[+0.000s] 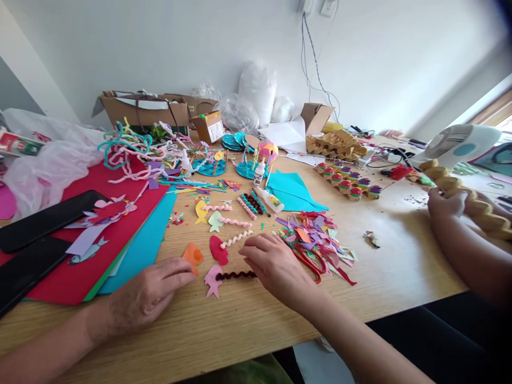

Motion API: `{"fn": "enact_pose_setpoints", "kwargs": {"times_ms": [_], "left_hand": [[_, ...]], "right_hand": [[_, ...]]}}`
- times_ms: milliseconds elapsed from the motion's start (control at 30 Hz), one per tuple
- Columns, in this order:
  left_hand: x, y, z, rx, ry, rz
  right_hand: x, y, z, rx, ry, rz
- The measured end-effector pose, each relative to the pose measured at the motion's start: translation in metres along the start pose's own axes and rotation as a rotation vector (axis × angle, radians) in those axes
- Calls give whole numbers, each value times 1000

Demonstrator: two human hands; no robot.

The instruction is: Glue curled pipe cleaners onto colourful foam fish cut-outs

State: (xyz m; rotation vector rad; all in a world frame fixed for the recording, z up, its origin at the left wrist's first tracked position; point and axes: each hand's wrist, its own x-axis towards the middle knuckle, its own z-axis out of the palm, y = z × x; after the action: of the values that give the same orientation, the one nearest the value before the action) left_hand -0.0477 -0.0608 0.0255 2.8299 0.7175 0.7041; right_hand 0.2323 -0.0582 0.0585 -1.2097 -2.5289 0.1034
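My left hand [150, 290] is closed, with its fingertips at the lower edge of an orange paper fish [192, 255]. My right hand [278, 266] hovers low over the table with loosely bent fingers. It covers the end of a dark brown twisted pipe cleaner [236, 275], whose other end lies on a pink paper fish [213, 281]. Behind are a red paper fish [218, 250], a pale green one [215, 222] and a yellow one [201, 212], each with a light twisted pipe cleaner.
Paper scraps [316, 234] and red scissors [310, 262] lie by my right hand. Glue bottles [272, 200] stand and lie behind. Coloured sheets [132, 256] and black phone-like slabs [52, 221] are at left. At right, another person's hand [448, 205] holds an egg-carton strip [472, 202].
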Motion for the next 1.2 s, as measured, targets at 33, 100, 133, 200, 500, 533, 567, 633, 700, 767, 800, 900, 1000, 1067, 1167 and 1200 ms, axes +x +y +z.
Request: {"fn": "enact_pose_setpoints", "kwargs": {"times_ms": [33,100,133,200,500,533,567,633,700,767,800,900,1000,1067,1167,1200], "left_hand": [[-1,0,-1,10,10,-6],[-4,-2,-2,47,46,-21],[-5,-3,-3,69,67,-33],[-8,-5,-2,109,101,-74],[-2,-22,-5,426,24,33],[1,-23,-6,439,17,56],[3,-23,-7,440,7,77],[10,-23,-8,429,-12,108],[16,-22,-7,413,-28,130],[21,-22,-5,402,-26,136],[22,-22,-4,400,-19,136],[21,-22,-3,401,14,136],[11,-24,-7,404,34,126],[1,-26,-12,405,45,90],[-16,-30,-22,425,66,38],[-21,-31,-26,436,79,31]], "right_hand": [[8,1,-2,5,-6,-25],[26,2,-4,3,-45,-92],[35,1,-4,-2,-77,-123],[53,-1,-1,-16,-145,-186],[89,-12,23,-104,-327,-211],[90,-12,24,-110,-328,-208],[91,-12,25,-116,-330,-204],[91,-13,25,-129,-334,-197],[92,-13,25,-142,-335,-197],[92,-13,26,-153,-337,-196],[93,-13,27,-157,-338,-197],[93,-11,30,-164,-332,-203],[93,-9,34,-161,-319,-207],[93,-7,36,-158,-327,-202],[93,-7,37,-156,-344,-190],[93,-7,37,-154,-345,-190]]}}
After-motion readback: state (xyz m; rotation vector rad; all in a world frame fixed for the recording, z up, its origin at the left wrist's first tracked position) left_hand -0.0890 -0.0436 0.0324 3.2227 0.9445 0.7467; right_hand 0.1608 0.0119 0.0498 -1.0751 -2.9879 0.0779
